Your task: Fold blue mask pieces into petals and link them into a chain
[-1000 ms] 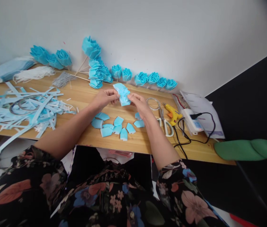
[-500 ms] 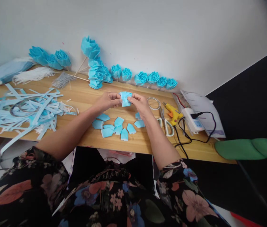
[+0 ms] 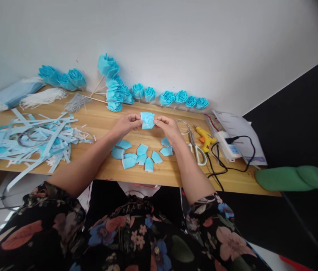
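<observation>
Between my hands, above the wooden table, is a light blue fabric petal piece [image 3: 147, 120] with a crinkled surface. My left hand [image 3: 129, 124] pinches its left edge between thumb and fingers. At the opposite edge, the thumb and fingertips of my right hand [image 3: 166, 126] are closed on it. Several cut blue petals [image 3: 129, 162] lie on the table below my hands, some partly overlapping. A few more petals [image 3: 166, 151] lie beside my right wrist, partly hidden by it.
Several blue fabric roses [image 3: 167, 98] line the wall. On the left are a heap of cut strips [image 3: 43, 139], stacked blue face masks [image 3: 18, 92] and thin wires [image 3: 77, 101]. On the right are scissors [image 3: 200, 156], a yellow glue gun [image 3: 205, 138], a power strip [image 3: 228, 146] and a green object [image 3: 285, 178].
My right fingers have slid from the front of the petal piece to its right edge, and more of its face now shows. The camera view has shifted slightly.
</observation>
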A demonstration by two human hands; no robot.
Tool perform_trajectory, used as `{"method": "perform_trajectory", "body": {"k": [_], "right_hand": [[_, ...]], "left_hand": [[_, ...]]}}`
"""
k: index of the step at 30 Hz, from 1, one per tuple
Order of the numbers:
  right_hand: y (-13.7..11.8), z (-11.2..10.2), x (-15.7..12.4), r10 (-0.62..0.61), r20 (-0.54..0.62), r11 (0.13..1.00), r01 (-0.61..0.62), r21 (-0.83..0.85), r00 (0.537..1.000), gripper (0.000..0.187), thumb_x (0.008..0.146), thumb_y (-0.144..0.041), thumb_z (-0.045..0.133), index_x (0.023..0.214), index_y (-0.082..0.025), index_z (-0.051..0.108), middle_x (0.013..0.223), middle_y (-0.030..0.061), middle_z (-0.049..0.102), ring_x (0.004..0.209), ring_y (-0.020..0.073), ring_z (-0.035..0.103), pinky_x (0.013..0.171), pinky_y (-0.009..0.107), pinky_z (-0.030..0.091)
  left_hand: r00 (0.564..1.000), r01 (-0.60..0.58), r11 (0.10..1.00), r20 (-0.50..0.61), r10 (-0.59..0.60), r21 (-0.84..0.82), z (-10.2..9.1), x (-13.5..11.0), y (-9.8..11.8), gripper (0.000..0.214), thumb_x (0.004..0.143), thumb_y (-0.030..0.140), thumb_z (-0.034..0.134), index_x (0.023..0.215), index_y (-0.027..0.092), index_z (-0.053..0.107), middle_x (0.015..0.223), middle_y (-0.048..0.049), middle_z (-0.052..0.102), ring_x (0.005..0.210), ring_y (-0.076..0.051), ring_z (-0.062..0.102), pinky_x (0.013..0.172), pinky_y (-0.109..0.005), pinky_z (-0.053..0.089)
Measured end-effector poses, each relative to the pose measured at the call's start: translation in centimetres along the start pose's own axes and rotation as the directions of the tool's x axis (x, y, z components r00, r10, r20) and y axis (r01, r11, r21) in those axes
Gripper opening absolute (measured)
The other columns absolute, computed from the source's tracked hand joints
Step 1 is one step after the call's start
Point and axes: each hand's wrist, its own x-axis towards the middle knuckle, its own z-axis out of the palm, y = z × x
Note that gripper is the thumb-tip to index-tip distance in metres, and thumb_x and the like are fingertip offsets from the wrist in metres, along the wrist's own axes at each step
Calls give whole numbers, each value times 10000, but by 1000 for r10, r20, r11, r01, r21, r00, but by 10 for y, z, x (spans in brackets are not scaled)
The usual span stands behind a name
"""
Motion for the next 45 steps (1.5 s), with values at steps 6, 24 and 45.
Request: {"method": "perform_trajectory", "body": {"k": [6, 24, 45], "right_hand": [[-2, -1, 0, -25, 9, 999, 25, -27, 1000, 262, 705, -466, 726, 711, -205, 700, 686, -30, 632, 707, 129, 535, 783, 283, 457], [-7, -11, -7, -58, -120, 456, -81, -886, 991, 429, 1015, -275, 456, 1357, -219, 707, 1184, 165, 780, 1083, 350, 724, 909, 424, 485], [-17, -37, 10, -38, -15, 544, 8, -839, 999, 426, 979, -199, 484, 1337, -147, 709, 1298, 150, 743, 1221, 320, 685, 1057, 427, 489]], "left_hand": [[997, -75, 994, 0, 75, 75, 0, -4, 5, 249, 730, 418, 740, 737, 179, 669, 711, -12, 694, 660, -131, 602, 677, -262, 494], [973, 12, 878, -210, 101, 479, -17, 8, -15, 326, 851, 235, 543, 1030, 162, 806, 1166, -78, 794, 1085, -221, 721, 993, -323, 536], [992, -75, 827, 123, 7, 558, -5, -5, 3, 429, 913, 267, 496, 1246, 169, 749, 1129, -87, 802, 1062, -252, 730, 958, -351, 527]]}}
